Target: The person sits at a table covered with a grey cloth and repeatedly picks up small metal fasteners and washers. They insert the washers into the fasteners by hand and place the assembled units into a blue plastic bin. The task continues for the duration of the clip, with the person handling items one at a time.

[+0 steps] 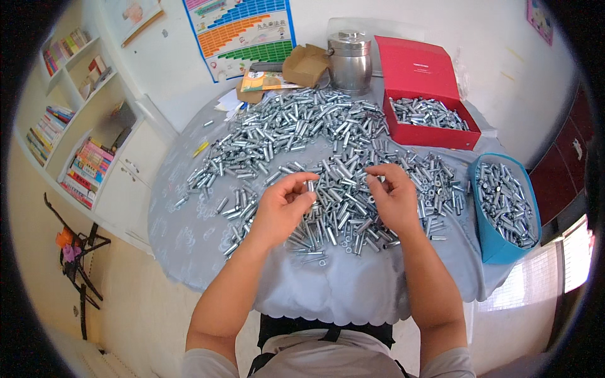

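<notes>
My left hand (283, 208) pinches a short silvery metal sleeve (311, 186) upright between thumb and forefinger. To its right, my right hand (395, 195) has its thumb and forefinger curled close together; anything between them is too small to make out. Both hands hover over a heap of loose metal sleeves and bolts (343, 217). Small nuts and washers (322, 262) lie along the heap's near edge. Farther back spreads a second, larger heap of similar metal parts (296, 123).
A red lidded box (435, 137) and a blue fabric bin (501, 249), both full of metal parts, stand at the right. At the back are a steel canister (350, 63) and an opened cardboard box (306, 65). A grey cloth (189, 233) covers the round table.
</notes>
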Motion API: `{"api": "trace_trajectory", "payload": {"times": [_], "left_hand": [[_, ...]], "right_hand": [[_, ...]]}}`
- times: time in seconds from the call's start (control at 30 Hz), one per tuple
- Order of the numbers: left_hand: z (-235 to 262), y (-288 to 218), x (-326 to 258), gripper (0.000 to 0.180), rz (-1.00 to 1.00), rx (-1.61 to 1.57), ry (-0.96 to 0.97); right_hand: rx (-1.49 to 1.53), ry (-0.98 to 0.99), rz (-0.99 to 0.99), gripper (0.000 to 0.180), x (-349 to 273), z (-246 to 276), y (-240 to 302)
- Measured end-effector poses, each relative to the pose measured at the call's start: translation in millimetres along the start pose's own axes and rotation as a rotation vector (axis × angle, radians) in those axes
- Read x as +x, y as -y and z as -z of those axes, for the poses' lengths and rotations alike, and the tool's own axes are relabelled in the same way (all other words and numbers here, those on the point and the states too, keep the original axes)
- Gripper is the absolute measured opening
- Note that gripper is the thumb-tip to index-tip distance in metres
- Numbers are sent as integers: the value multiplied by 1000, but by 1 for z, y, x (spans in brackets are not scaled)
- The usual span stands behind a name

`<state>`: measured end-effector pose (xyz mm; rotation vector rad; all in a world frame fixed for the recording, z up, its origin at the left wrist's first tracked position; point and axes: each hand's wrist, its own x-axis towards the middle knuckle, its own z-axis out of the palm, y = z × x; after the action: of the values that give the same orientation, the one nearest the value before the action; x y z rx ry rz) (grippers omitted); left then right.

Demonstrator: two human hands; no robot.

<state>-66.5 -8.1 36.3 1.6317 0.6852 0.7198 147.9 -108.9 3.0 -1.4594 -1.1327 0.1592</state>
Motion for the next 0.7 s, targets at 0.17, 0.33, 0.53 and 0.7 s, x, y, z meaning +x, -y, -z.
{"api": "trace_trajectory", "payload": {"times": [0.17, 0.33, 0.53, 0.7], "left_hand": [[-38, -1, 26, 24, -70, -294, 0], [-60, 4, 40, 22, -55, -289, -25], [-55, 25, 43, 20, -138, -237, 56], [-53, 25, 41, 19, -12, -289, 24]], "right_hand": [[238, 129, -270, 22, 4, 7, 9], [348, 185, -379, 35, 8, 14, 1], [356, 267, -530, 28, 12, 20, 1], [346, 253, -384, 12, 9, 21, 6]]}}
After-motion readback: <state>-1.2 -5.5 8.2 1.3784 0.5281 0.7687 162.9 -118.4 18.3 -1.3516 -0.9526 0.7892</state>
